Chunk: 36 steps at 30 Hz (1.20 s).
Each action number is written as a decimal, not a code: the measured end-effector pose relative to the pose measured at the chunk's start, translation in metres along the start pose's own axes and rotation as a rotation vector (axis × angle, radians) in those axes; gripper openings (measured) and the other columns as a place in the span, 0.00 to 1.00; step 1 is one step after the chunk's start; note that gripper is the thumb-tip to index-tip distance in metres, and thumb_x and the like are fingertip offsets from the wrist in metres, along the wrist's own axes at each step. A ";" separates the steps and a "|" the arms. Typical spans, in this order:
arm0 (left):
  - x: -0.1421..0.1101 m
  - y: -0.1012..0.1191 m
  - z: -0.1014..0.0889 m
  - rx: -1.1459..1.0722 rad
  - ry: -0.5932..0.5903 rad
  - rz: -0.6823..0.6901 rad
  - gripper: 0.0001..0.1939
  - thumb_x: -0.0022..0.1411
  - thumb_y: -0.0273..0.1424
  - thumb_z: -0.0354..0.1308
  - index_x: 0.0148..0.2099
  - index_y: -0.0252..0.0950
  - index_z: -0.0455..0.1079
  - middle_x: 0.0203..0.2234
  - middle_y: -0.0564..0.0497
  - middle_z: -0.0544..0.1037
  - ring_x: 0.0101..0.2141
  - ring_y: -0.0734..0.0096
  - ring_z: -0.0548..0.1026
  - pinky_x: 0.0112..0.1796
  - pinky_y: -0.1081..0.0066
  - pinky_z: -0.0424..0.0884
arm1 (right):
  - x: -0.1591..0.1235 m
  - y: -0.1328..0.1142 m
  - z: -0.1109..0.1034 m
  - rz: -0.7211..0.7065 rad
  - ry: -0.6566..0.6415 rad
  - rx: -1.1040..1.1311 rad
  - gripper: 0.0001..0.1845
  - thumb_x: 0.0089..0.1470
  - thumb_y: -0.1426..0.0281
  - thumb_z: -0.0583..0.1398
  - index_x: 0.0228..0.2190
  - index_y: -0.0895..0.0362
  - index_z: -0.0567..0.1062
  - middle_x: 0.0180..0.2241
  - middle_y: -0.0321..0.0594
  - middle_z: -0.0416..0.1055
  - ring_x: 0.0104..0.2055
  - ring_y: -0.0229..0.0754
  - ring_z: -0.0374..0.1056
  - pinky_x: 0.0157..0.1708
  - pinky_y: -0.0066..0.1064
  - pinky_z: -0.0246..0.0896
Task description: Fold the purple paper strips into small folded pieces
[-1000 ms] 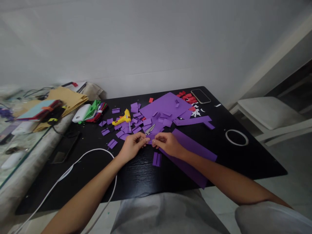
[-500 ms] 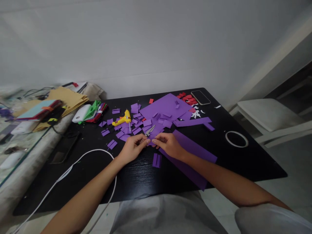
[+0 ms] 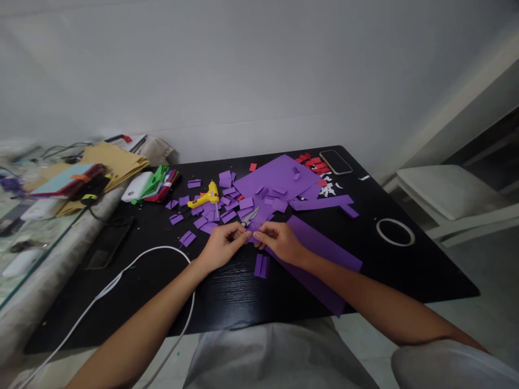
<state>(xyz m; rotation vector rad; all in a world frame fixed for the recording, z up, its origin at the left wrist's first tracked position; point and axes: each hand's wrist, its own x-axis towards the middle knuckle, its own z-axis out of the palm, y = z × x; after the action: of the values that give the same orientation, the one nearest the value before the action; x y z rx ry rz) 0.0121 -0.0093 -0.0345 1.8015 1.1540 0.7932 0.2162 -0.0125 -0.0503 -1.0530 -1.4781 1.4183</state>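
Note:
My left hand (image 3: 221, 246) and my right hand (image 3: 279, 240) meet fingertip to fingertip over the black table (image 3: 405, 270). Both pinch a small purple paper piece (image 3: 250, 235) between thumb and fingers. My right forearm lies across a long purple sheet (image 3: 320, 254). A folded purple piece (image 3: 261, 265) lies just in front of my hands. Small scissors (image 3: 248, 217) rest right behind my fingers among several cut purple rectangles (image 3: 211, 216).
A yellow glue gun (image 3: 205, 195) lies behind the scraps, and a large purple sheet (image 3: 279, 175) further back. Red scraps (image 3: 314, 162) and a phone (image 3: 335, 161) sit far right. A tape ring (image 3: 395, 232) lies right. A white cable (image 3: 133, 265) curves at left.
Both hands stay pinched on the small purple piece with only slight finger shifts. The view has drifted a little.

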 end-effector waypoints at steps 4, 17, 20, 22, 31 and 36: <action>-0.001 0.003 0.000 -0.015 -0.035 0.011 0.20 0.67 0.45 0.58 0.31 0.34 0.70 0.22 0.55 0.70 0.25 0.75 0.65 0.27 0.75 0.60 | 0.000 0.000 0.000 0.012 -0.040 0.030 0.22 0.53 0.50 0.66 0.29 0.58 0.77 0.26 0.38 0.76 0.28 0.41 0.75 0.31 0.32 0.73; -0.002 0.006 0.000 -0.018 -0.057 0.039 0.20 0.70 0.44 0.55 0.30 0.34 0.69 0.23 0.55 0.69 0.26 0.75 0.65 0.29 0.74 0.61 | -0.001 -0.001 0.000 -0.026 -0.067 -0.040 0.25 0.55 0.48 0.64 0.26 0.58 0.77 0.23 0.38 0.77 0.25 0.40 0.75 0.28 0.29 0.71; -0.002 0.004 0.001 0.004 -0.056 0.054 0.20 0.70 0.44 0.54 0.30 0.34 0.67 0.23 0.55 0.69 0.27 0.75 0.65 0.29 0.74 0.61 | -0.001 0.000 0.001 -0.006 -0.071 -0.009 0.26 0.54 0.47 0.64 0.25 0.58 0.76 0.23 0.38 0.76 0.25 0.41 0.75 0.28 0.30 0.72; -0.002 0.003 0.001 0.019 -0.048 0.064 0.20 0.71 0.43 0.54 0.31 0.35 0.66 0.23 0.56 0.68 0.27 0.75 0.65 0.30 0.74 0.62 | -0.001 0.001 0.002 0.014 -0.077 0.028 0.27 0.53 0.45 0.64 0.25 0.58 0.75 0.23 0.39 0.76 0.25 0.41 0.75 0.28 0.31 0.72; -0.002 0.001 0.002 0.040 -0.026 0.070 0.20 0.71 0.43 0.53 0.31 0.35 0.66 0.24 0.56 0.67 0.27 0.75 0.64 0.30 0.74 0.61 | -0.002 -0.001 0.001 -0.003 -0.074 -0.040 0.28 0.55 0.46 0.62 0.25 0.59 0.76 0.24 0.40 0.77 0.24 0.39 0.74 0.23 0.28 0.69; -0.002 0.002 0.002 0.047 -0.042 0.072 0.19 0.71 0.43 0.54 0.31 0.35 0.63 0.23 0.57 0.65 0.26 0.76 0.62 0.28 0.74 0.59 | -0.004 -0.003 0.002 -0.001 -0.060 -0.055 0.26 0.57 0.48 0.61 0.25 0.59 0.75 0.25 0.41 0.77 0.25 0.40 0.75 0.21 0.26 0.69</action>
<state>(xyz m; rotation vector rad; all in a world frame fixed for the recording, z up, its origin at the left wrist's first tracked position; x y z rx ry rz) 0.0133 -0.0124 -0.0339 1.8989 1.0934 0.7719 0.2155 -0.0166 -0.0476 -1.0512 -1.5685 1.4260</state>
